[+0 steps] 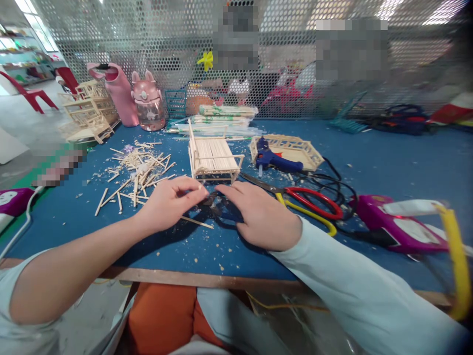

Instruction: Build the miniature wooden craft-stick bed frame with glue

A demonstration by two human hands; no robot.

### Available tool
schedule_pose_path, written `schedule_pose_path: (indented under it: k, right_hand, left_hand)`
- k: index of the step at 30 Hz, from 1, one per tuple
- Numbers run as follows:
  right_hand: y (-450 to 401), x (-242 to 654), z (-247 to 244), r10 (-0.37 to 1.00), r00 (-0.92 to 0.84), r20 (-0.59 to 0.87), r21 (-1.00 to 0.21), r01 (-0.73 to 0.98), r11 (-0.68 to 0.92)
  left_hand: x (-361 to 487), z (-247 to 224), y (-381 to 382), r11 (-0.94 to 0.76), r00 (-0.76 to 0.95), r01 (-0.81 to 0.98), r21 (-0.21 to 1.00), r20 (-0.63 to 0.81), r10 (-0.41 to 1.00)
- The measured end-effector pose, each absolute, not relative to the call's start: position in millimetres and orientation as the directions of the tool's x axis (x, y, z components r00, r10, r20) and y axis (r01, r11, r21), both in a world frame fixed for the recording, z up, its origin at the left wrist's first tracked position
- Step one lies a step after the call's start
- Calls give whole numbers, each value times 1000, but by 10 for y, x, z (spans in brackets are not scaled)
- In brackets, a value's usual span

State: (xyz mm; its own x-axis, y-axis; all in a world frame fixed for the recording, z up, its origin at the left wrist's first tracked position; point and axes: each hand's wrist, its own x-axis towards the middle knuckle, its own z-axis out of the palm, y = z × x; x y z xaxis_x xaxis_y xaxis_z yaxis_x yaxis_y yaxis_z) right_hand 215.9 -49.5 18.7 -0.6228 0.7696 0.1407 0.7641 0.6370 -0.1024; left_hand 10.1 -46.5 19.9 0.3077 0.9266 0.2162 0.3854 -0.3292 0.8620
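My left hand (173, 199) is closed in a pinch at the middle of the blue table, its fingertips on a tiny pale piece. My right hand (260, 212) rests just to the right, its fingers bent over a dark tool with blue handles (227, 216); whether it grips the tool is hard to see. The tool's dark head lies between both hands. Under my left hand a thin wooden stick (197, 222) lies on the table. Just beyond my fingertips stands a small stick-built bench (214, 155). Loose cut sticks (142, 172) are heaped to the left.
Red-handled scissors (314, 201), a yellow-handled tool (308, 217) and black cables lie right. Behind them a blue glue gun (277, 160) rests on a stick tray (310, 153). Purple power strip (402, 227) far right; pink bottles (148, 106) and stick models (88, 111) back left; mesh screen (288, 44) behind.
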Motion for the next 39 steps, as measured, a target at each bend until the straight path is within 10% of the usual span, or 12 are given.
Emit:
schedule_pose_path:
  k: [7,39]
  right_hand:
    - [-392,2291,219,785,-537,309,-347,704,619]
    - [-494,2094,20,772,-554,311,-309,709,634]
  left_hand:
    - [97,220,-414,2,104,7,1000,-2,995]
    - [272,70,-618,-255,309,527,811,97,946]
